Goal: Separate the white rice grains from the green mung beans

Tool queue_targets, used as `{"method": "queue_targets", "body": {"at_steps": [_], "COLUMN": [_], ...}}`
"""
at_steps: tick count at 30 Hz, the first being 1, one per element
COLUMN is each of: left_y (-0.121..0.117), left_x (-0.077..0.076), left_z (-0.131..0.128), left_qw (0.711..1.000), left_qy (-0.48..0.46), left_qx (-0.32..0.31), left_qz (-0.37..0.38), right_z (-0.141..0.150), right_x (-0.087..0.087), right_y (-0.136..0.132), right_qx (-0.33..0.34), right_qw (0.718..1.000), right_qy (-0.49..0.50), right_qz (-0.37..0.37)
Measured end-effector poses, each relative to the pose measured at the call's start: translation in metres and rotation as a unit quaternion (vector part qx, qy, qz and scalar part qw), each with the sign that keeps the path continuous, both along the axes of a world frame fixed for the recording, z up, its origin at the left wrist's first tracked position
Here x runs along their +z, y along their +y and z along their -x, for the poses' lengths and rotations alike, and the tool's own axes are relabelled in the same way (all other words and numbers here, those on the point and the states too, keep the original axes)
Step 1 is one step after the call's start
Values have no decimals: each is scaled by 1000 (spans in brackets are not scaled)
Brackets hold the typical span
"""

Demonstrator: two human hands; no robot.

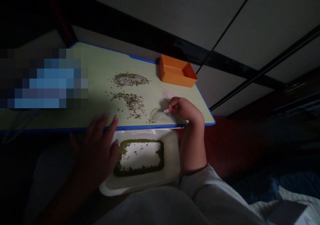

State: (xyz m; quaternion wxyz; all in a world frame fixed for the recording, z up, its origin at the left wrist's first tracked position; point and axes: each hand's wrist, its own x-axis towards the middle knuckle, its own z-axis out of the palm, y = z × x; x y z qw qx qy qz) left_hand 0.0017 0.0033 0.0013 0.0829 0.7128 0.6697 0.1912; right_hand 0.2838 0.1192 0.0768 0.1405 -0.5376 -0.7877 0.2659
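Note:
My right hand (181, 108) is above the right part of the table, its fingertips pinched together at a clear round dish (161, 115). What the pinch holds, if anything, is too small to make out. Left of the dish lies a loose scatter of green beans mixed with pale grains (135, 103). Farther back is a denser mixed pile (131, 79). With fingers spread, my left hand (98, 146) hovers at the table's near edge, beside a white plastic tub (172, 151). Green beans (120, 151) line the tub's bottom, mostly along its sides.
An orange box (177, 80) stands at the table's back right. A small pale patch of grains (168, 92) lies in front of it. The yellow table (95, 68) has a blue edge. At the left, a pixelated area hides part of the scene. Panelled doors (247, 52) rise behind.

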Motion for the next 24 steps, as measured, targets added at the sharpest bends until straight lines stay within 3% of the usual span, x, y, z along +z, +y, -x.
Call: {"method": "queue_targets", "body": {"at_steps": [24], "left_y": [-1], "left_x": [3], "left_z": [1], "left_qw": [1000], "left_qy": [3], "left_qx": [-10], "left_qz": [13], "right_z": [-2], "right_x": [1], "right_y": [-5], "right_qx": [18], "right_qw": [1000], "right_qy": [-3], "right_qz": [12]}}
